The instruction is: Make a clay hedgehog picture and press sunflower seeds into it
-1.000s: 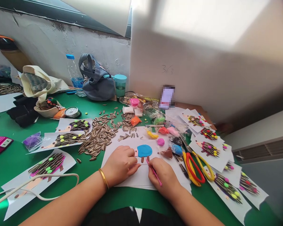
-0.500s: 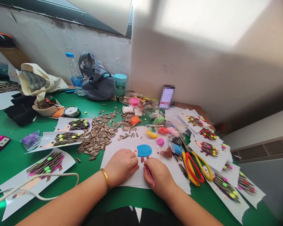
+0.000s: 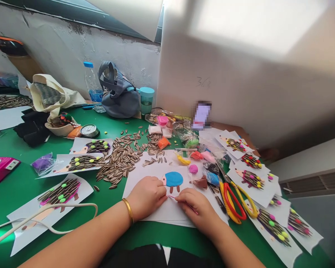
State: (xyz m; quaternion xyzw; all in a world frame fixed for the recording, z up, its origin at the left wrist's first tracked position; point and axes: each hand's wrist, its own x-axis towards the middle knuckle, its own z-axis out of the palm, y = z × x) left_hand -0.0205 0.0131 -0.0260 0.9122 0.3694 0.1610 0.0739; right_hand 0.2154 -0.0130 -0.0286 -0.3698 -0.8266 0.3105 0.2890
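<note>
Drawn back from the short brown clay legs (image 3: 171, 189), right hand (image 3: 197, 208) pinching a thin pink stick-like tool (image 3: 171, 197), left hand (image 3: 146, 197) curled on white paper sheets (image 3: 167, 213), its hold unclear, flat blue oval clay body (image 3: 174, 179) just beyond both hands

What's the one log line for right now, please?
left hand: over paper, beside blue figure | right hand: holds pink tool | seeds: heaped on green table

Green table (image 3: 108, 197) under white paper (image 3: 169, 214), striped seeds (image 3: 121, 163), hedgehog pictures (image 3: 63, 188) and a grey bag (image 3: 121, 104).
</note>
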